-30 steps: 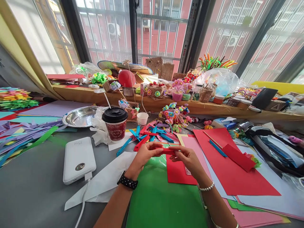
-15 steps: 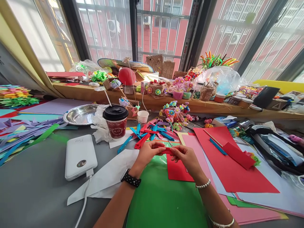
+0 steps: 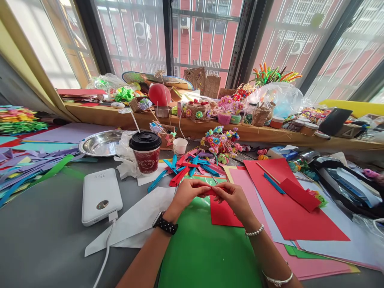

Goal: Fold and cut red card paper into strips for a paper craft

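Here we are above the mat [image 3: 210, 256], left hand [image 3: 189, 195] and right hand [image 3: 233, 197] pinching a small red piece [image 3: 211, 192] between them, fingertips close together! Red card [image 3: 223, 212] lies on the mat's right side. Left of the mat, white paper [image 3: 132, 224], then the power bank [image 3: 101, 192]. Beyond the mat, a heap of folded strips [image 3: 196, 165], with flowers [image 3: 220, 140] behind; past its far left corner stands the cup [image 3: 146, 160].

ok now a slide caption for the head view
Left hand and right hand hold a small red paper piece above a glossy green surface.
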`<state>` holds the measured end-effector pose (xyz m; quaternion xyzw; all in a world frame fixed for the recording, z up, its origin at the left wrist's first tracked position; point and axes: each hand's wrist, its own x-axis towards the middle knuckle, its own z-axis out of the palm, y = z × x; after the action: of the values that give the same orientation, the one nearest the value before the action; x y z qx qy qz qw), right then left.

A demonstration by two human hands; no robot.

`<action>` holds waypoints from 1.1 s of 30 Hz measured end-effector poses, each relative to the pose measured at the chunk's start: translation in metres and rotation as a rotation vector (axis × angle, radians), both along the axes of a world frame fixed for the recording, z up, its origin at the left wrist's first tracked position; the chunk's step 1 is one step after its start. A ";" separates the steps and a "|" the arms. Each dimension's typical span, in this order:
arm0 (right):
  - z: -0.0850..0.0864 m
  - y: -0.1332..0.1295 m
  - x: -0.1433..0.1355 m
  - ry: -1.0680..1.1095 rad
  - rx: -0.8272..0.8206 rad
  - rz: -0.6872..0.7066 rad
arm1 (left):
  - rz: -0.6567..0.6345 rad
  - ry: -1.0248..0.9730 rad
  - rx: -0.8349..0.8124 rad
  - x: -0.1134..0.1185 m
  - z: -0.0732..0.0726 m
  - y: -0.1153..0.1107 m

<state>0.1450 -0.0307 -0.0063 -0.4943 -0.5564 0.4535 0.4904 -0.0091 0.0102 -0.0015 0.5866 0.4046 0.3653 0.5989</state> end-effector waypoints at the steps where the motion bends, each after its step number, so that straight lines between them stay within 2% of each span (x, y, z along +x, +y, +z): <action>1: -0.001 0.000 0.000 0.006 -0.012 0.006 | 0.008 0.010 0.014 0.000 0.000 0.000; 9: -0.007 0.001 -0.005 -0.026 -0.008 -0.046 | 0.018 0.058 0.061 0.001 0.004 -0.004; 13: -0.006 -0.001 -0.008 -0.115 0.057 -0.094 | 0.040 0.056 0.029 0.001 0.003 -0.003; 17: -0.006 -0.001 -0.009 -0.200 0.103 -0.150 | 0.002 0.039 -0.045 -0.002 0.003 0.000; 22: -0.005 0.000 -0.007 -0.148 0.072 -0.151 | -0.026 0.042 -0.063 -0.005 0.005 0.001; 27: -0.004 0.001 -0.004 -0.066 0.043 -0.149 | 0.059 0.084 -0.023 -0.003 0.008 -0.002; 33: -0.005 0.002 -0.004 -0.016 0.061 -0.237 | 0.100 0.070 -0.007 -0.002 0.006 0.000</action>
<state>0.1412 -0.0285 -0.0117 -0.5450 -0.5114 0.3714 0.5509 -0.0110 0.0098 0.0048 0.5762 0.4554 0.3725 0.5673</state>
